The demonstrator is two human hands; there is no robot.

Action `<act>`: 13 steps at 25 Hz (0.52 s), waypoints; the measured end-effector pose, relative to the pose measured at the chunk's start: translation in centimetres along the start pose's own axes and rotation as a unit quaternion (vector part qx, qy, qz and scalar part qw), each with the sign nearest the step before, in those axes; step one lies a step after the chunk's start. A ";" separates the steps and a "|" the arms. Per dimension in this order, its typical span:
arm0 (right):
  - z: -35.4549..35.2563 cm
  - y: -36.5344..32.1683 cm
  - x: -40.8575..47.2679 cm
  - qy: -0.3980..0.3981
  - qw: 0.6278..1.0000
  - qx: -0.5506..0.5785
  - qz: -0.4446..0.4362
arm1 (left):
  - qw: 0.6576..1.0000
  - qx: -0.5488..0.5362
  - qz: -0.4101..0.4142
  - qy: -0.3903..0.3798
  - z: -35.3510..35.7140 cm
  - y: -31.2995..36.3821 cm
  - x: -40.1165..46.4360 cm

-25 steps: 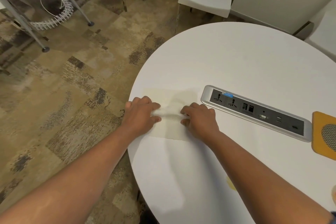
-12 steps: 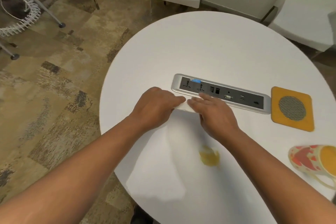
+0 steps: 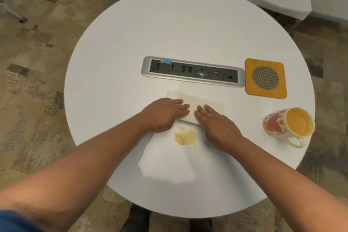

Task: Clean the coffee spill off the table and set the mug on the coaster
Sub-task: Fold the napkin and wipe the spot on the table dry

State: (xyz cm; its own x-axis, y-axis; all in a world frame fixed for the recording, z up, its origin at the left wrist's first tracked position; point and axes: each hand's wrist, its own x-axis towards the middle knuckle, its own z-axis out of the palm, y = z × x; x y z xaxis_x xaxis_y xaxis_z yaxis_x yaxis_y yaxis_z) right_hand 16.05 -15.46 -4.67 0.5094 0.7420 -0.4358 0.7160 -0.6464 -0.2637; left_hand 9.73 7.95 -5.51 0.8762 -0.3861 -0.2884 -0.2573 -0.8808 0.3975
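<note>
Beside the spill [image 3: 185, 135], socket strip [image 3: 193, 71], coaster [image 3: 265, 78], tipped mug [image 3: 289, 125].

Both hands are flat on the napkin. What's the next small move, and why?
Probably slide the napkin toward you onto the spill: the yellowish puddle lies uncovered just past the napkin's near edge, between the left hand and right hand.

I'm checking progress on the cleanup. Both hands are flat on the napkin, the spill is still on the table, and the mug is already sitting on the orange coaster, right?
Not quite. In the head view the mug lies on its side on the table, apart from the empty orange coaster. The rest holds: left hand and right hand press the napkin, and the spill remains.
</note>
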 end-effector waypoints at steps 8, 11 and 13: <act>2.6 -3.2 -4.5 -0.044 0.998 0.004 0.049 | 0.988 -0.131 -0.059 0.062 0.7 1.1 -1.0; 2.8 -4.2 -4.6 0.015 0.997 -0.021 0.075 | 0.988 -0.133 -0.065 0.050 0.2 0.8 -0.5; 2.9 -3.9 -3.6 0.068 0.996 -0.027 0.052 | 0.987 -0.145 -0.058 0.020 -0.1 1.0 0.1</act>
State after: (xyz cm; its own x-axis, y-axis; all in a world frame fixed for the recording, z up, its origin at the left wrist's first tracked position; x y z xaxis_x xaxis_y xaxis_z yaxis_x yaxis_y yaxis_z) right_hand 10.07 -16.12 -4.62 0.6388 0.6917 -0.3369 0.6789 -0.7128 -0.1761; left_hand 9.66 7.07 -5.04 0.9100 -0.2715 -0.3133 -0.0324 -0.8000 0.5991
